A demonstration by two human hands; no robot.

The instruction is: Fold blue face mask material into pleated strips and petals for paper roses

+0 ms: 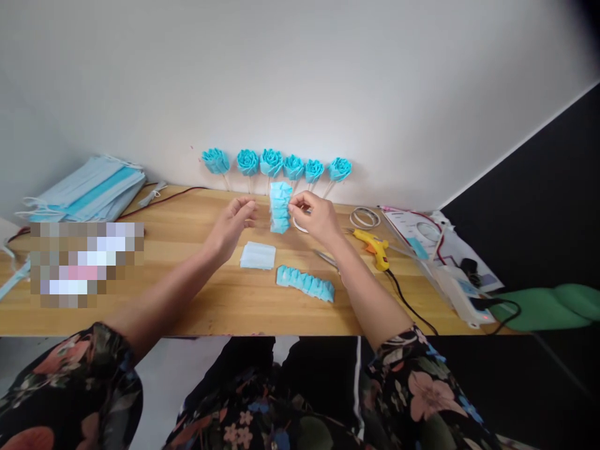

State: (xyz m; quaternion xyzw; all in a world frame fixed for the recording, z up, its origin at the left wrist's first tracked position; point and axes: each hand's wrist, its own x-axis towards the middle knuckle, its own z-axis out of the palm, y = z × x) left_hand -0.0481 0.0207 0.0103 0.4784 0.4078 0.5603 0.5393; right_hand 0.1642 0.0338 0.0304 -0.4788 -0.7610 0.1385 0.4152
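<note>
My right hand (315, 215) pinches the right edge of a pleated light-blue strip (280, 207), holding it upright above the table. On the other side of the strip is my left hand (234, 226), its fingers loosely curled, slightly apart and holding nothing. A gap shows between its fingertips and the strip. Below the hands lie a small stack of pale rectangular sheets (257, 256) and a second pleated blue strip (305, 283). Scissors (328, 257) rest by my right forearm, which partly covers them. A white ring-shaped thing behind my right hand is mostly hidden.
Several blue folded flowers (272, 162) on sticks lean along the wall. At left is a pile of face masks (89, 187); a blurred patch hides something before it. At right are a yellow glue gun (372, 245), coiled white cord (364, 218), power strip (462, 294) and green object (548, 306).
</note>
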